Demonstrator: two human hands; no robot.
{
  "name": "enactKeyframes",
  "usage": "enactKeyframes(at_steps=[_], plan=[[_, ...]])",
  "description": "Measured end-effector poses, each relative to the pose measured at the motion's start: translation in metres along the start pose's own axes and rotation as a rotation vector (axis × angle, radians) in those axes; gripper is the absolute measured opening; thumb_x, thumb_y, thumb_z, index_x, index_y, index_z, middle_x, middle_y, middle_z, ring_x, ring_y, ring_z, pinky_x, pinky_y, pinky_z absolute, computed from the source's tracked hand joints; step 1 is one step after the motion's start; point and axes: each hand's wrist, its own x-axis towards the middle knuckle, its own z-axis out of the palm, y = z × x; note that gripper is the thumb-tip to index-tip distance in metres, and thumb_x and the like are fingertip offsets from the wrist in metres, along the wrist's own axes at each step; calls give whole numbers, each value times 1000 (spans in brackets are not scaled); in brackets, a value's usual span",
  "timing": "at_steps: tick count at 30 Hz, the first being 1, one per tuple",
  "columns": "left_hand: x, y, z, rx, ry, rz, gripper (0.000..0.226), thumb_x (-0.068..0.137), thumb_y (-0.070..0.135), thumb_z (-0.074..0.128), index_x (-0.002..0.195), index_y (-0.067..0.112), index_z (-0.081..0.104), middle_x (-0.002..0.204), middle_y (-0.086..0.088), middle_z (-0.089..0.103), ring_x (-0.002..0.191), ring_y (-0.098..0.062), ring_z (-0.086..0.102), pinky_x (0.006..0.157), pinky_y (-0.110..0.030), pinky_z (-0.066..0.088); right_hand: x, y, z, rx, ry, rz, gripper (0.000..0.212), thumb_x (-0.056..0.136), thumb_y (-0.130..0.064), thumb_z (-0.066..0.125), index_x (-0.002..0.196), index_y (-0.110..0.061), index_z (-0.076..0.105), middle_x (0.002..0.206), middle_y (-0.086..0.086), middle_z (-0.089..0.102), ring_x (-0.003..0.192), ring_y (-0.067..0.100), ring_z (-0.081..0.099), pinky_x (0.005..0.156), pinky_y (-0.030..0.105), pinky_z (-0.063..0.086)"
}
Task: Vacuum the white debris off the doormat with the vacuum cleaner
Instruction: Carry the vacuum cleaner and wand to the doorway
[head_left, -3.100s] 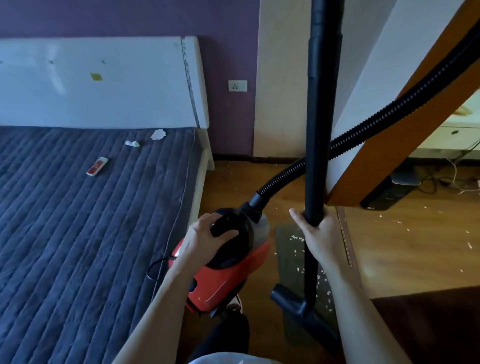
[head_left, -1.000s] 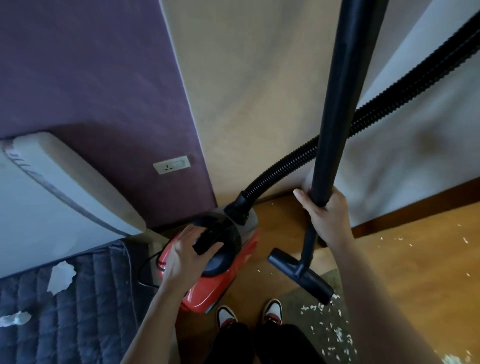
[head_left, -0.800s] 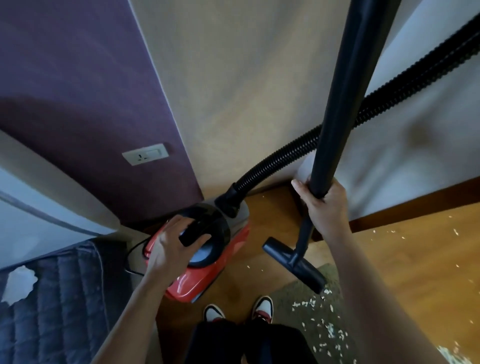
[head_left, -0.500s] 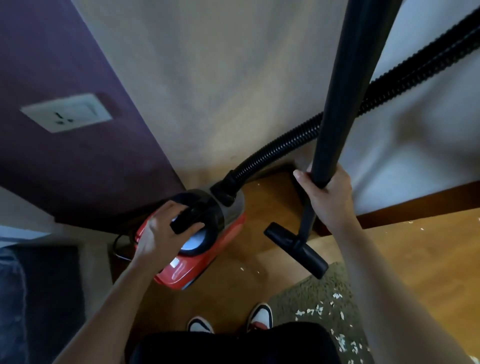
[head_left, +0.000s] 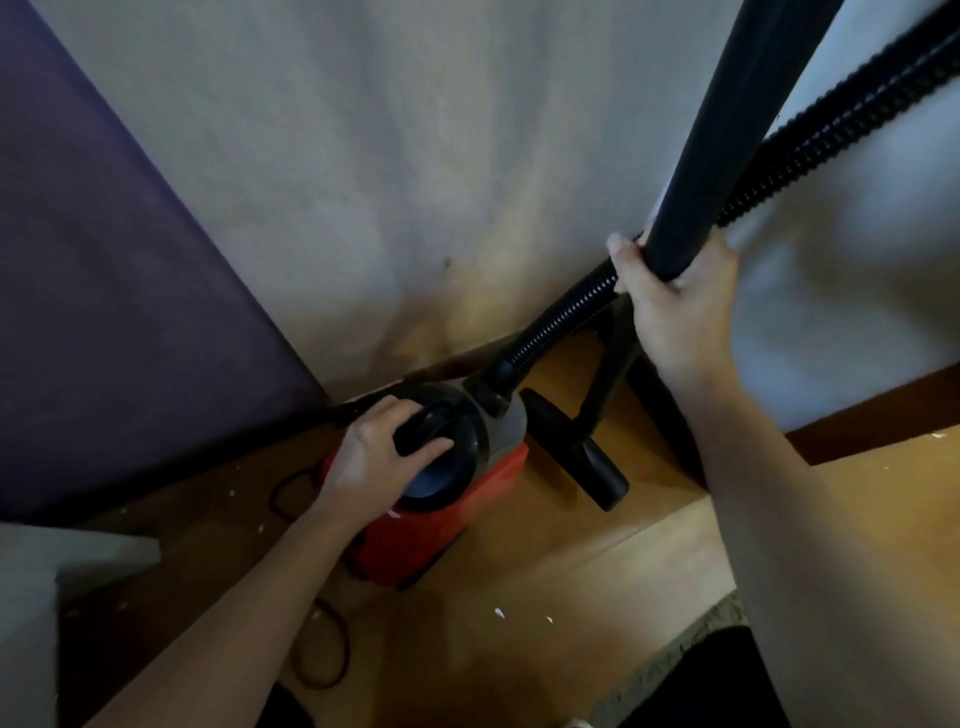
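The red and black vacuum cleaner (head_left: 441, 512) sits on the wooden floor in the wall corner. My left hand (head_left: 376, 457) grips the black carry handle on its top. My right hand (head_left: 670, 306) is closed around the black wand (head_left: 727, 119), which rises to the upper right. The floor nozzle (head_left: 582, 457) hangs just right of the vacuum body, over bare floor. A ribbed black hose (head_left: 561, 322) runs from the body up past my right hand. Only a corner of the grey-green doormat (head_left: 670, 660) shows at the bottom right; its debris is out of view.
A purple wall (head_left: 104, 286) and a cream wall (head_left: 363, 156) meet behind the vacuum. A dark power cord (head_left: 322, 649) loops on the floor by my left arm. A few white flecks (head_left: 498, 612) lie on the boards. A dark baseboard (head_left: 857, 415) runs at right.
The view has tilted down and closed in on the corner. The vacuum body has come down onto the floor near the wall, and the doormat with its debris has slid almost out of the frame.
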Motion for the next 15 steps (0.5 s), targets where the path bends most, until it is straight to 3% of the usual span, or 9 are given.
enactKeyframes(at_steps=[4, 8, 12, 15], plan=[[13, -19, 30, 0, -17, 26, 30, 82, 30, 77, 105, 14, 68, 99, 4, 59, 94, -9, 59, 82, -13, 42, 3, 30, 8, 42, 81, -17, 30, 92, -21, 72, 90, 7, 61, 77, 23, 64, 72, 27, 67, 74, 22, 53], [25, -22, 52, 21, -42, 27, 28, 83, 33, 76, 103, 16, 68, 96, 6, 58, 92, -10, 59, 84, -24, 47, 5, 46, 6, 56, 133, -14, 31, 91, -27, 73, 92, 2, 60, 75, 17, 64, 72, 26, 68, 73, 29, 57], [37, -20, 68, 22, -61, 12, 24, 83, 35, 75, 99, 19, 68, 93, 9, 56, 90, -8, 58, 85, -32, 51, 13, 45, 0, 90, 175, -17, 22, 92, -20, 72, 95, -4, 58, 73, 5, 61, 68, 20, 67, 68, 22, 54], [44, -19, 80, 27, -68, 14, 24, 84, 36, 74, 100, 19, 69, 94, 8, 56, 90, -8, 58, 84, -34, 52, 16, 52, -4, 138, 186, 7, 22, 91, -19, 73, 98, -6, 57, 74, 5, 61, 67, 20, 66, 68, 28, 56]])
